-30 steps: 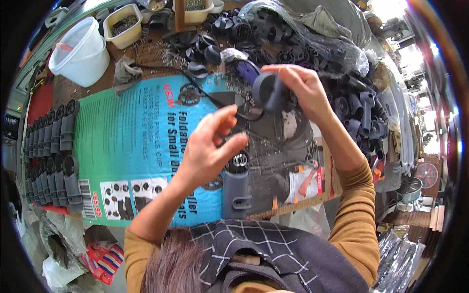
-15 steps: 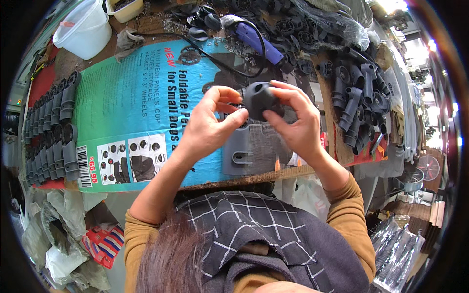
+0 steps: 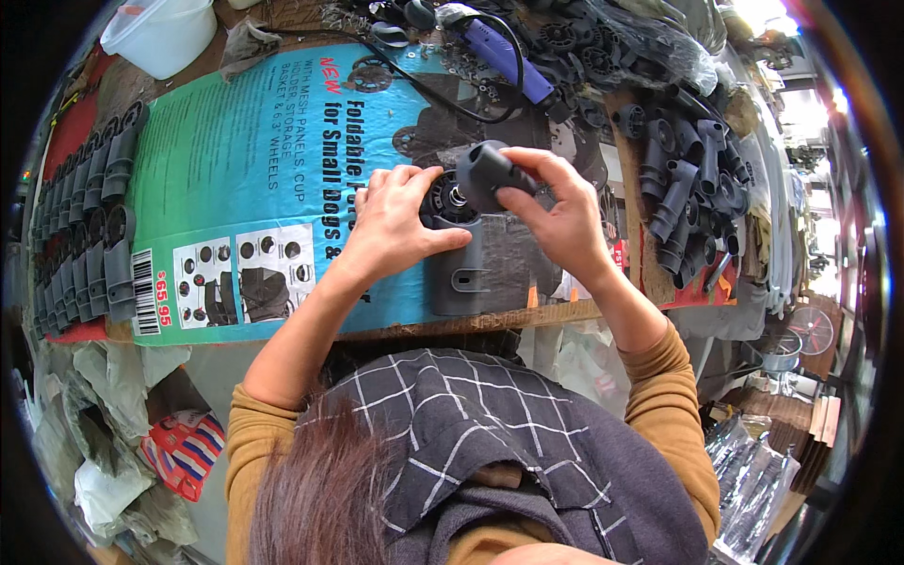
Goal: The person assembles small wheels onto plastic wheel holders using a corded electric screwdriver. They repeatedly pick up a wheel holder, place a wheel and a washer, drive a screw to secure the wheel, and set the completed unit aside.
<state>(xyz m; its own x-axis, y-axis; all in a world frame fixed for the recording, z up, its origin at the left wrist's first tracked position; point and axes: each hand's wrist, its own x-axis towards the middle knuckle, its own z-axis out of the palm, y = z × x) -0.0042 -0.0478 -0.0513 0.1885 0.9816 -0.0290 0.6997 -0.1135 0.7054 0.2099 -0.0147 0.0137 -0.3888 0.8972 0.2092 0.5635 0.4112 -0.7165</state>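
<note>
A grey plastic tube-shaped piece (image 3: 460, 264) lies on the flattened cardboard near the table's front edge, its round end pointing away from me. Inside that round end a small metal coil spring (image 3: 458, 196) stands up. My left hand (image 3: 395, 218) grips the round end between thumb and fingers from the left. Between the thumb and fingers of my right hand (image 3: 562, 212) is a dark grey plastic cap (image 3: 492, 174) with a short hollow neck. The cap is tilted, just right of the spring; whether it touches the grey piece I cannot tell.
Two rows of grey tube pieces (image 3: 118, 169) line the left side. A purple power tool (image 3: 508, 58) with a black cord lies at the back, near loose metal bits. Grey parts (image 3: 683, 188) pile up on the right; a white bucket (image 3: 165, 38) stands back left.
My left hand has come down around the round end of the grey piece. The right hand has turned the cap and lowered it slightly. The spring now shows.
</note>
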